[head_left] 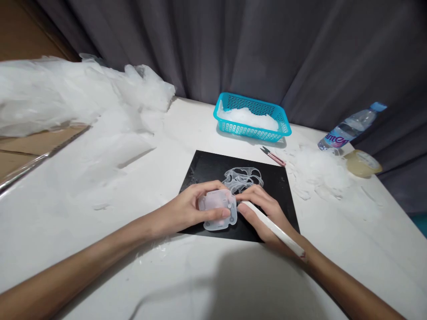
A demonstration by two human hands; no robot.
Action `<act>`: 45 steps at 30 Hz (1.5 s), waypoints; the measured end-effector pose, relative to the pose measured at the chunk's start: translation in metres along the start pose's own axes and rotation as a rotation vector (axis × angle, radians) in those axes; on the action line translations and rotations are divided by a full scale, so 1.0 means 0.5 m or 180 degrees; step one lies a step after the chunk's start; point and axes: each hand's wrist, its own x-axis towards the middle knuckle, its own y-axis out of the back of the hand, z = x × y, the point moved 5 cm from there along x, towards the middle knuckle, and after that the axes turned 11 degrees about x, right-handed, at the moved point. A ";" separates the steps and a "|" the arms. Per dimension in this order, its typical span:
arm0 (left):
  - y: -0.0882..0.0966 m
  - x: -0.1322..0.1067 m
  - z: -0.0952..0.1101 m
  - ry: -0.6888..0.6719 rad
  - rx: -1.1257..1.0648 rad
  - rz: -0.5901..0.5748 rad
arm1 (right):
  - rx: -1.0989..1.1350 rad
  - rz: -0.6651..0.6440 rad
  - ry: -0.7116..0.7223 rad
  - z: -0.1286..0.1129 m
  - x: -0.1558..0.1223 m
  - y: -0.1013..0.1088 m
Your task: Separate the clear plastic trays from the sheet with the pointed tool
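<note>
My left hand (196,204) is closed on a translucent, rounded-square silicone piece (216,218) with small holes, thumb on its face and fingers behind. At the right edge of that piece, my right hand (263,209) grips a slim white-handled tool (276,229), its handle lying back along the wrist. The tool's tip is hidden between the fingers and the piece. Both hands are above a black mat (213,164). Just beyond them on the mat lies a tangle of clear trimmed strips (243,178).
A blue basket (250,131) with white translucent pieces stands at the back. Pink-handled thread snips (273,156) lie behind the mat. To the right are a pile of scraps (320,171), a tape roll (362,163) and a water bottle (350,126). Plastic bags (76,93) and a cardboard box (40,146) fill the left.
</note>
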 end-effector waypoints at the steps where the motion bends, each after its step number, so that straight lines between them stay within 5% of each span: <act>1: 0.000 0.000 0.001 -0.0008 0.0032 -0.0013 | 0.0093 -0.0047 -0.0085 0.002 0.001 -0.002; 10: -0.005 -0.001 -0.002 0.0057 0.0049 -0.0080 | 0.0310 -0.0137 -0.0471 -0.003 0.004 0.003; 19: -0.010 -0.002 -0.010 0.0234 0.0097 -0.0243 | -0.0784 -0.0240 0.0306 0.011 0.000 -0.008; 23: -0.009 -0.012 -0.009 0.0307 0.0061 -0.0567 | -0.1582 0.0466 0.0361 0.030 0.019 0.043; 26: -0.007 -0.021 -0.009 0.0430 0.0173 -0.0807 | -0.1558 0.0987 0.0190 0.047 0.025 0.101; 35: 0.003 -0.020 -0.001 0.0321 -0.0065 -0.0641 | -0.1702 0.1916 0.0081 0.034 0.007 0.214; 41: -0.002 -0.021 -0.008 0.0288 -0.0211 -0.0655 | -0.1761 0.3288 0.1035 -0.039 -0.028 0.303; 45: -0.006 -0.015 -0.013 0.0269 -0.0386 -0.0624 | -0.2313 0.3570 0.1347 -0.058 -0.050 0.379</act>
